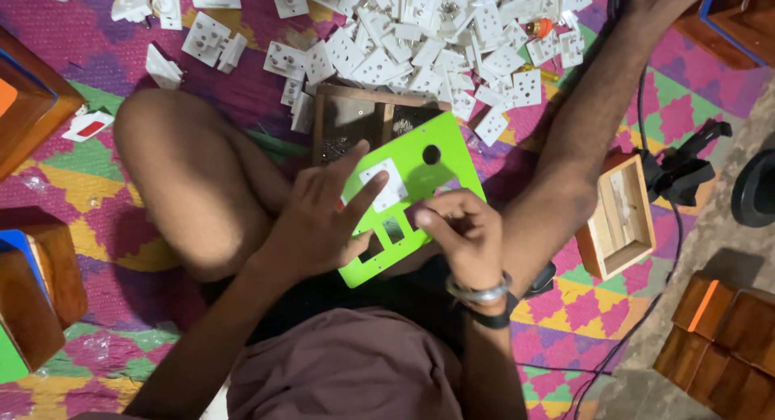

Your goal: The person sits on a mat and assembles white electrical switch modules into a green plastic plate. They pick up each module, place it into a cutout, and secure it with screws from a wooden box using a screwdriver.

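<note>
Left hand (pixel 319 218) splayed, right hand (pixel 456 230) pinched

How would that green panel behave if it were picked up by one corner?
The green panel looks thin, flat and unbent, so probably stiff and light. Its cutouts may let it flex slightly. The white switch piece sitting in it might drop out.

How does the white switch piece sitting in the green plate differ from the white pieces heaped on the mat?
The white switch piece sits alone in a cutout of the green plate, with the left hand pressing on it; the heaped white pieces lie loose and untouched on the patterned mat. The seated piece lies flat, while the heaped ones overlap at many angles. Both are white, roughly square plastic parts.
</note>
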